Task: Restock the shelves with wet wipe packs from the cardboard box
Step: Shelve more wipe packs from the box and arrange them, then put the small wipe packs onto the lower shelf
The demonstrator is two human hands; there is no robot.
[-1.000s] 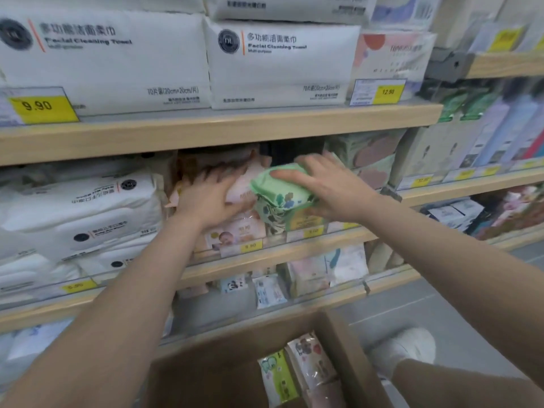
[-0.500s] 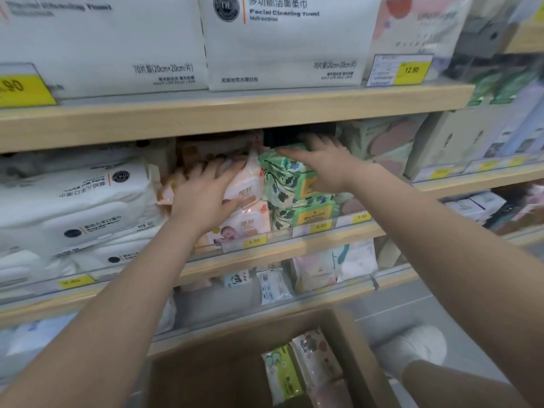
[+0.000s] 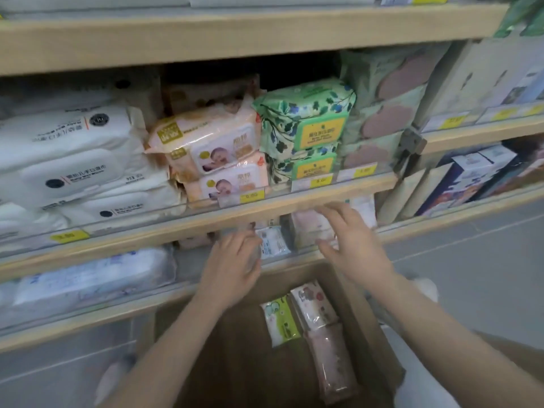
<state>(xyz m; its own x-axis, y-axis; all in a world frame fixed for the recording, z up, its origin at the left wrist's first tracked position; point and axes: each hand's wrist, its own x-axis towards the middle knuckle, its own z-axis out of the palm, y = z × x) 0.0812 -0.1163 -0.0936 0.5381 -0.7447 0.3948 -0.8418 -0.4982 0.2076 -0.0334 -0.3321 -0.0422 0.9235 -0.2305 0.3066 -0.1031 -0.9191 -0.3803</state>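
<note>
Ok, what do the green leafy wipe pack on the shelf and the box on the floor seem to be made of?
The green leafy wipe pack looks like soft printed plastic film: it creases at the ends and has a slight sheen. The box looks like plain brown cardboard, matte, with thick flat walls. The frame is blurred, so both are by look only.

Both forearms were bare up to the bottom edge of the picture, with no sleeve, watch or band showing on either. The left hand [image 3: 235, 260] and the right hand [image 3: 351, 245] wore no gloves and no rings that could be made out, though motion blur softened the fingers. A white, rounded shoe [image 3: 425, 288] showed just beyond the right forearm.
</note>
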